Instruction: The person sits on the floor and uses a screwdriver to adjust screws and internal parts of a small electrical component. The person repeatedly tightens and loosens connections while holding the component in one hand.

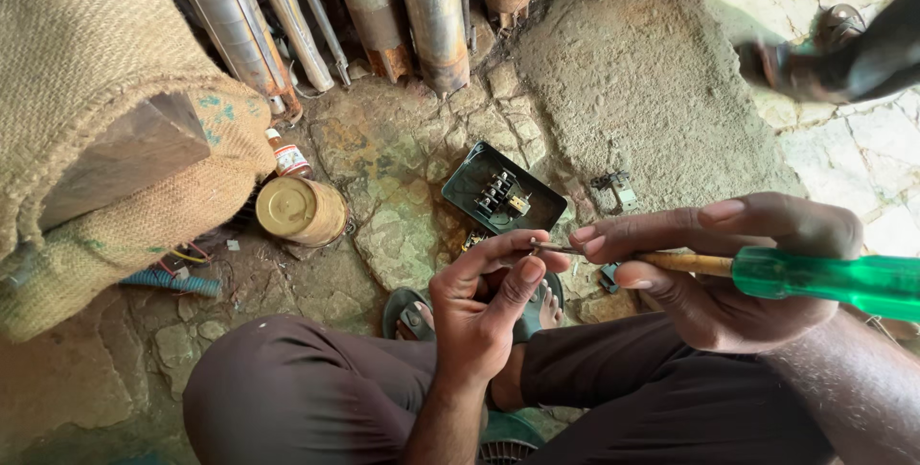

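My right hand point(728, 268) holds a screwdriver point(824, 278) with a clear green handle, fingers stretched along its metal shaft. The tip meets a small part pinched between the thumb and fingers of my left hand point(484, 297); the part itself is mostly hidden. Both hands hover above my knees in dark trousers. On the stone floor just beyond lies a dark green open switch box point(503, 198) with black terminals inside.
A yellow-lidded tin point(299, 211) lies on its side at the left, beside a burlap-covered bundle point(105, 129). Several metal pipes point(422, 14) lean at the top. A small metal piece point(613, 182) lies on the floor. Another person's sandalled foot point(834, 53) shows at upper right.
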